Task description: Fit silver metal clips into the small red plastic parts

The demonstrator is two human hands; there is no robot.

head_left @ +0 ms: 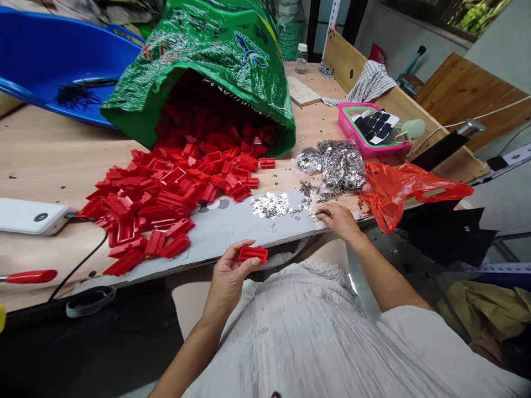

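A small red plastic case [253, 254] is pinched in my left hand [229, 275], its hollow side facing up, just off the table's front edge. My right hand [339, 220] reaches to the grey board [232, 235], fingertips together among small metal parts; whether a piece is between them is too small to tell. Left of those fingertips lies a bright heap of flat silver metal pieces [270, 205]. Darker small metal parts [317, 192] are scattered just beyond them. A large pile of similar red cases [161, 193] spills from a green woven sack [199, 50].
Behind my right hand are clear bags of metal parts [342, 166] and an orange plastic bag [409, 188]. A pink basket [352, 132] stands farther back. At left are a blue basin [37, 50], a white power bank [31, 216] with a cable, and a red-handled tool [31, 276].
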